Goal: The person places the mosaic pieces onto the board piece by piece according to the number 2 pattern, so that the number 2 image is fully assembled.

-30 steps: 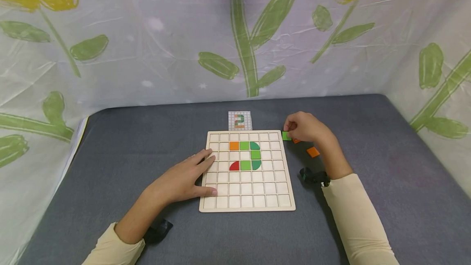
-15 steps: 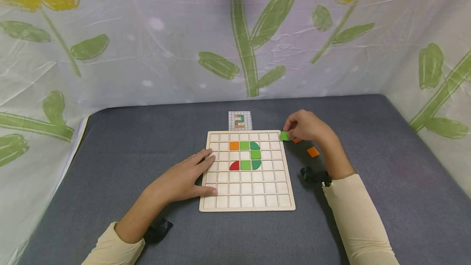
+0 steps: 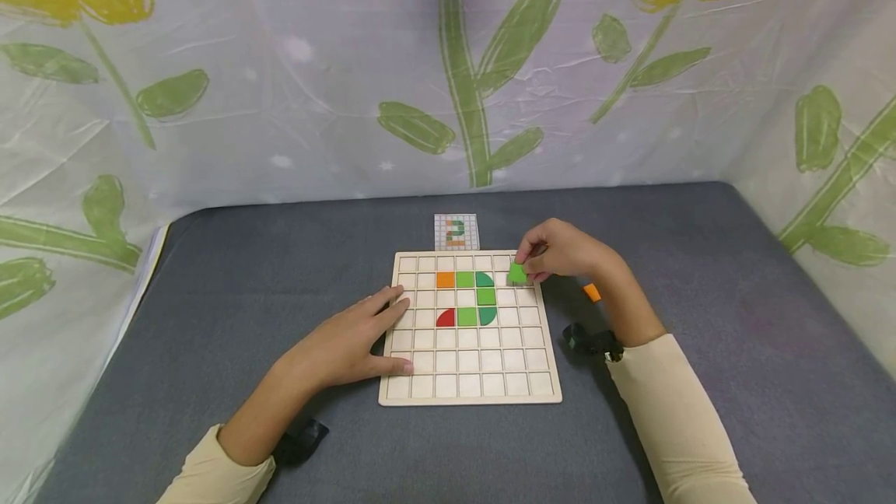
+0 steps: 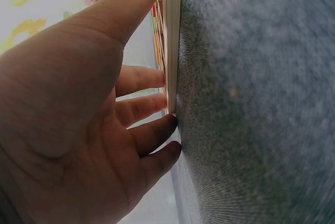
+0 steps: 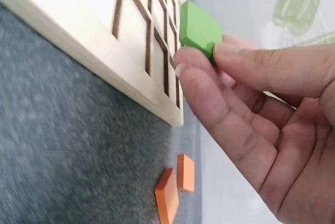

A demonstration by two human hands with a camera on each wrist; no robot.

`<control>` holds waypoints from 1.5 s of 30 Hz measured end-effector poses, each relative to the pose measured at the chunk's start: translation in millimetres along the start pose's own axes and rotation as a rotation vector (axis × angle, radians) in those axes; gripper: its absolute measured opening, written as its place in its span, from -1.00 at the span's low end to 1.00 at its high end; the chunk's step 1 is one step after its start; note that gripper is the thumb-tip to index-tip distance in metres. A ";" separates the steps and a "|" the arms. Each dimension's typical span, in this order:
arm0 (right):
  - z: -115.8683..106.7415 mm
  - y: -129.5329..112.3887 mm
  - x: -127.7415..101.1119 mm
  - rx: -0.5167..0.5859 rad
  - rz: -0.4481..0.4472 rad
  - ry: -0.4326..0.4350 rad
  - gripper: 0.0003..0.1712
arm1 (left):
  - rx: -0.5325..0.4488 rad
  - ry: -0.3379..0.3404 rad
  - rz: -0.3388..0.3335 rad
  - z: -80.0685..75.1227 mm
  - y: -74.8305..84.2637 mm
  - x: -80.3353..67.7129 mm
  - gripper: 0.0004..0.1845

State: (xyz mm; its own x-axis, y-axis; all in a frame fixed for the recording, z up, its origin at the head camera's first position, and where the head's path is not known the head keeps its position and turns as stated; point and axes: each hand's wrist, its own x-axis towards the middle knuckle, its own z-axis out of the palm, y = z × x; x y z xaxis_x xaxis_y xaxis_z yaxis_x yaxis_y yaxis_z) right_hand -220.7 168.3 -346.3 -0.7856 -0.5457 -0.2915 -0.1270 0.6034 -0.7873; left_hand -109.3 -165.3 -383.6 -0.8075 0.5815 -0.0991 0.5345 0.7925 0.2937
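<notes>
So far seven tiles sit in the board [image 3: 470, 395]; my right hand [image 3: 567, 252] pinches a green tile [image 3: 517, 273] above its top right, left hand [image 3: 350, 341] lies flat on the edge; orange tiles [image 5: 174, 185] wait

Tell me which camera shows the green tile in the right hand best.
The right wrist view: the green tile fills the frame close up, pinched at one corner by the right hand, clear of the wooden board. The head view shows it small above the board's upper right cells. The left wrist view doesn't show it.
</notes>
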 end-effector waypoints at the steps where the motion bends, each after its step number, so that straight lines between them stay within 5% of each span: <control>1: 1.6 -1.0 0.8 0.013 -0.003 -0.014 -0.90 | -0.002 -0.001 -0.003 0.1 0.1 0.0 0.00; 24: 32.3 -17.9 9.3 0.082 -0.108 -0.149 -0.91 | -0.011 -0.002 -0.004 -0.4 0.6 0.3 -0.01; 45: 69.3 -44.8 10.6 0.022 -0.246 -0.207 -0.86 | -0.001 0.004 -0.005 0.4 -0.3 0.4 0.00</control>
State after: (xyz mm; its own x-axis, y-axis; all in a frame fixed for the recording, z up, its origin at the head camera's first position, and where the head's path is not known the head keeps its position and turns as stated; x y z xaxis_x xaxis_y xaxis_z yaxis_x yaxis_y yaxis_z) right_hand -181.3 95.2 -351.9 -0.5928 -0.7818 -0.1931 -0.2833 0.4269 -0.8588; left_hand -109.8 -165.3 -384.1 -0.8112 0.5766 -0.0971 0.5301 0.7953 0.2940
